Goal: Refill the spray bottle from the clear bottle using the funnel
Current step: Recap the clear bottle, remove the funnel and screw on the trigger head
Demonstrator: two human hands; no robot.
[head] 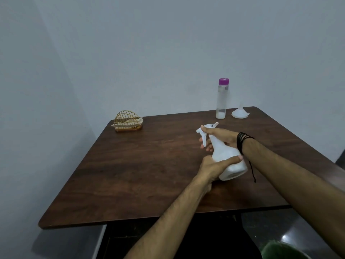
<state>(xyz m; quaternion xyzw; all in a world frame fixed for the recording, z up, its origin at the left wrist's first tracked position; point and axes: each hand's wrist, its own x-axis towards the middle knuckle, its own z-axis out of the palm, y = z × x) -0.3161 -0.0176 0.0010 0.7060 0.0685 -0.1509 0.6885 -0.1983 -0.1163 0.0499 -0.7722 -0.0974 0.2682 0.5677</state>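
A white spray bottle (224, 152) is tilted above the middle right of the table, its base toward me. My left hand (214, 167) grips its body near the base. My right hand (220, 136) is wrapped around its neck just under the white trigger head. A tall clear bottle (221, 99) with a purple cap stands upright at the table's far right, with a little liquid at the bottom. Just right of it a white funnel (239, 112) rests upside down, spout pointing up.
The dark wooden table (149, 165) stands in a corner of grey walls. A small woven yellow basket (127, 121) holding folded cloths sits at the far left corner. A black thread band circles my right wrist. Something green shows at the bottom right.
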